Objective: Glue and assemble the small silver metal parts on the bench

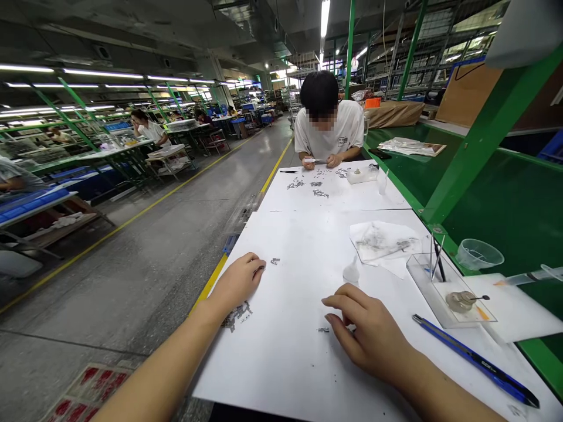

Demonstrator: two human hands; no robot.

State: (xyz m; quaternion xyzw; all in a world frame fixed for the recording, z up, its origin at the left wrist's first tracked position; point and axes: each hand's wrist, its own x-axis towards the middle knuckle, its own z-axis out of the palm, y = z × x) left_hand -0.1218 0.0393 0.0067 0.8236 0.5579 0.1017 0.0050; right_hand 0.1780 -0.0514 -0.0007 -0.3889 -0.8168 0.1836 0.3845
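My left hand (240, 278) is at the left side of the white-covered table (285, 357), its fingers curled together. A dark speck shows at its fingertips, too small to name. Just beyond them lies a small grey metal part (275, 261). Under my left wrist is a pile of similar metal parts (237, 315), partly hidden by the arm. My right hand (369, 328) hovers over the table's right half, thumb and forefinger apart with nothing visible between them. Beside its thumb rests another small metal part (324, 330).
A blue utility knife (475, 360) lies at right, near a clear tray (433, 299) holding a small jar (460, 301). Beyond are a small plastic bottle (350, 273), smudged white cloth (382, 241) and clear cup (479, 255). A co-worker (328, 129) sits opposite among more metal parts.
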